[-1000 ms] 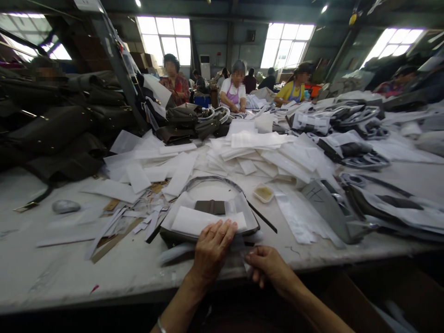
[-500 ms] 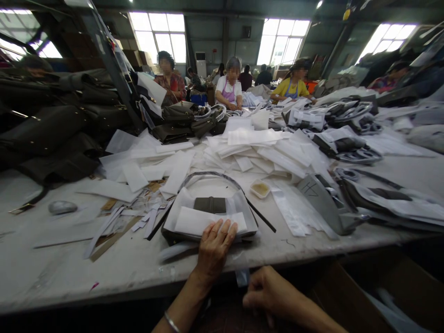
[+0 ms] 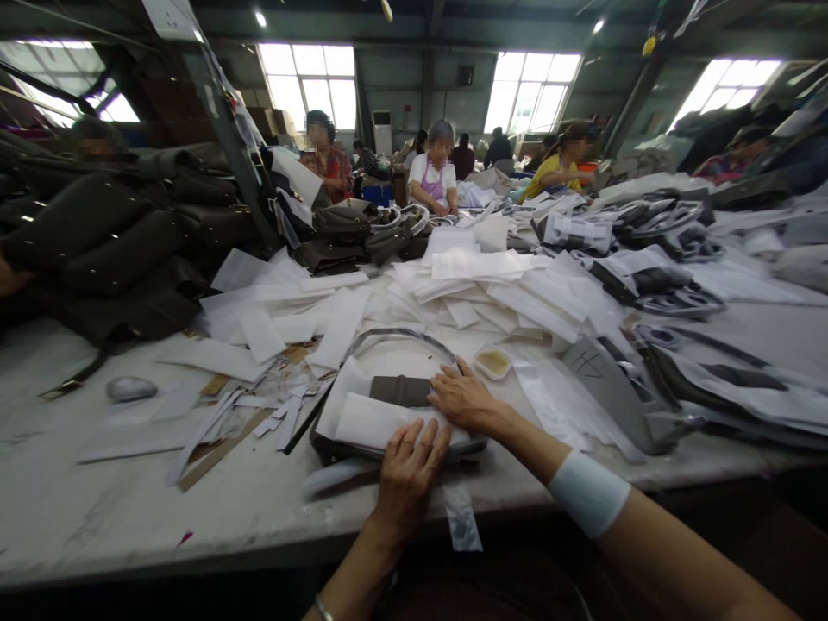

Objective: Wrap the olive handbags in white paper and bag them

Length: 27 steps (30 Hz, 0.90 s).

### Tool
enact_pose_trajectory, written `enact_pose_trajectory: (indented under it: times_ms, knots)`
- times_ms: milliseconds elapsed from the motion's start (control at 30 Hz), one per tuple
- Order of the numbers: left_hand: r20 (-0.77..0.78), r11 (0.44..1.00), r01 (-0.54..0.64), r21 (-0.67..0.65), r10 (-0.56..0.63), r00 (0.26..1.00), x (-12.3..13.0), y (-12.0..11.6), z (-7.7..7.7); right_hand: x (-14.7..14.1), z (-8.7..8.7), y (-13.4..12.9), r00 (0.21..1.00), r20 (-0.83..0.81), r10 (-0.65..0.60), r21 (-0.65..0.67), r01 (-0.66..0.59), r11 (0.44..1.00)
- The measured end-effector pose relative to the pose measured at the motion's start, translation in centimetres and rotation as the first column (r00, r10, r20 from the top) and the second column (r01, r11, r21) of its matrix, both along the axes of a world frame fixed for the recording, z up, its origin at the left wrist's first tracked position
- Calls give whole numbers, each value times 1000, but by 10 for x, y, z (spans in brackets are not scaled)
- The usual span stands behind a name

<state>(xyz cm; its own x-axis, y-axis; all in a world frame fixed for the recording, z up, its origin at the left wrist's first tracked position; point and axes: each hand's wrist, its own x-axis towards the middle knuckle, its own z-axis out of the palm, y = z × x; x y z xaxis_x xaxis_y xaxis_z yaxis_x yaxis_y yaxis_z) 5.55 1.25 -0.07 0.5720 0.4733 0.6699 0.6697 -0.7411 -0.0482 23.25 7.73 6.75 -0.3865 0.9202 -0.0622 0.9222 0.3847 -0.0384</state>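
A dark olive handbag (image 3: 381, 391) lies on the table before me, its wrapped handle (image 3: 394, 332) arching away at the back. Thin white foam sheeting covers much of its front, and a folded white foam strip (image 3: 366, 420) rests across the lower part. My left hand (image 3: 414, 461) lies on the right end of that strip, fingers stretched flat. On the bag's upper right side, my right hand (image 3: 462, 397) presses with its fingers extended, next to the base of the handle. Whether a small piece of tape is under it, I cannot tell. A clear tape strip (image 3: 462, 517) hangs from the table edge.
White foam sheets (image 3: 479, 280) are heaped behind the bag. A small tray (image 3: 492, 361) and a grey tape dispenser (image 3: 599, 388) stand to the right. Paper scraps (image 3: 272, 414) and stacked dark bags (image 3: 109, 250) are on the left. Several people work across the table.
My right hand has risen from below the table edge onto the bag's right side. My left hand stays on the foam strip. The view has shifted slightly.
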Motion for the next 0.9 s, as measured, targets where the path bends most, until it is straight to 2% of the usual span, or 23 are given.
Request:
enact_pose_trajectory:
  times_ms: [67,167,267,367,533,633,767,900]
  knots:
    - [6,1000,-4,0,4,1000,0,-1,1,0,8,10,999,54,1,-59,2,998]
    - [30,1000,3,4,-3,1000,0,-1,0,-2,18,23,994,79,-75,-115,84,990]
    - [29,1000,2,-1,-2,1000,0,-1,1,-1,19,28,992,65,-110,-125,118,985]
    - [19,1000,3,3,-3,1000,0,0,1,5,16,21,995,37,-93,-103,96,990]
    - [16,1000,7,3,-7,1000,0,1,0,6,14,1,1000,-5,10,66,-10,998]
    - [29,1000,26,-8,-25,999,-1,0,0,5,13,-14,989,-91,121,35,-118,992]
    - [68,998,57,-17,-56,996,-3,-1,0,13,14,-46,909,-378,173,14,-182,983]
    - [54,995,93,-41,-91,994,-5,-1,1,23,12,-96,819,-517,247,160,-191,968]
